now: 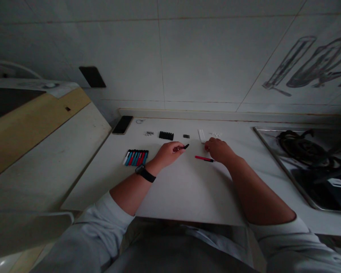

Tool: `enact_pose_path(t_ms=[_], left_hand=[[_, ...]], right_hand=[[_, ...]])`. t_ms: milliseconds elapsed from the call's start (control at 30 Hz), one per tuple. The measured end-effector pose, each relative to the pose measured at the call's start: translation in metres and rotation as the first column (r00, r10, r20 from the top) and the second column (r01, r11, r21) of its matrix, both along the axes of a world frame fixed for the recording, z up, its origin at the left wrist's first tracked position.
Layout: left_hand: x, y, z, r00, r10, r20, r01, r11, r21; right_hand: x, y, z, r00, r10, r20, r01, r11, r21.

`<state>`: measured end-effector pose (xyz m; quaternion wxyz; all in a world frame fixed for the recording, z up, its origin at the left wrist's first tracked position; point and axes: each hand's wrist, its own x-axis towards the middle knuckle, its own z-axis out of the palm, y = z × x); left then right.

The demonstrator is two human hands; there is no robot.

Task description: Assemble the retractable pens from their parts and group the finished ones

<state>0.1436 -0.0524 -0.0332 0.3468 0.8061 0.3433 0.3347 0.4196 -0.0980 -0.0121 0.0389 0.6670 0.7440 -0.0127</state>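
One red pen [202, 157]; beside right hand [218, 149]

Dark phone [122, 125] near the tiled wall [199, 60], metal-edged gas hob [269, 138] over at right

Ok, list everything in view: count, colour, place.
Barrels: row, white/blue/red/black, left.
Phone: one, black, back left.
Loop: one, grey, beside phone.
Springlike parts: several, metallic, back left.
Black parts: row, black, back centre.
Tiny pieces: cluster, dark, back centre.
Sticks: few, white, right of cluster.
Bits: several, white, beside sticks.
Loose barrel: one, red/black, centre.
Held piece: one, black, left hand.
Stove: one, black/steel, right.
Panel: one, black, upper left.
Unit: one, pale, left.
Counter: one, white, centre.
Wall: one, grey, behind.
Watch: one, black, left wrist.
Left hand: one, bare, centre.
Right hand: one, bare, beside sticks.
Sleeves: two, grey, below.
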Motion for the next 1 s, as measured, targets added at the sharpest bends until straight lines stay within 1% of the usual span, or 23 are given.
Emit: enact_pose_path(t_ms=[167, 233, 333, 433, 533, 600, 667, 767, 867, 1000], left_hand=[[0.001, -0.001, 0.001, 1.0, 0.003, -0.005, -0.003, 1.0, -0.004], [0.001, 0.0, 0.001, 1.0, 0.018, -0.01, -0.018, 1.0, -0.007], [0.0, 0.002, 0.0, 0.999, 0.043, -0.026, -0.043, 0.999, 0.012], [-0.002, 0.003, -0.001, 0.997, 0.061, -0.048, -0.057, 0.995, 0.079], [-0.004, 0.004, -0.001, 0.994, 0.069, -0.08, -0.057, 0.987, 0.149], [-0.005, 0.003, 0.001, 0.992, 0.075, -0.099, -0.056, 0.981, 0.188], [-0.005, 0.003, 0.003, 0.99, 0.081, -0.113, -0.054, 0.973, 0.226], [-0.005, 0.002, 0.004, 0.987, 0.095, -0.127, -0.058, 0.962, 0.265], [-0.005, 0.001, 0.006, 0.984, 0.118, -0.135, -0.078, 0.96, 0.268], [-0.005, 0.001, 0.006, 0.984, 0.124, -0.13, -0.085, 0.959, 0.269]], right_hand=[[0.0, 0.002, 0.001, 0.998, -0.008, -0.056, 0.008, 1.0, 0.001], [0.005, 0.005, 0.001, 0.997, -0.041, -0.072, 0.04, 0.999, -0.012], [0.011, 0.006, -0.001, 0.994, -0.098, -0.054, 0.096, 0.994, -0.049], [0.009, 0.004, -0.004, 0.999, -0.05, -0.02, 0.049, 0.998, -0.043], [0.0, 0.003, -0.006, 0.999, 0.002, -0.042, 0.0, 1.0, 0.028], [-0.009, 0.003, -0.005, 0.989, 0.038, -0.142, -0.029, 0.997, 0.068], [-0.018, 0.002, -0.003, 0.951, 0.12, -0.284, -0.088, 0.989, 0.123], [-0.028, 0.001, 0.001, 0.859, 0.262, -0.441, -0.149, 0.95, 0.275], [-0.034, -0.002, 0.002, 0.795, 0.348, -0.497, -0.149, 0.906, 0.396], [-0.035, -0.003, 0.001, 0.757, 0.401, -0.516, -0.146, 0.873, 0.465]])
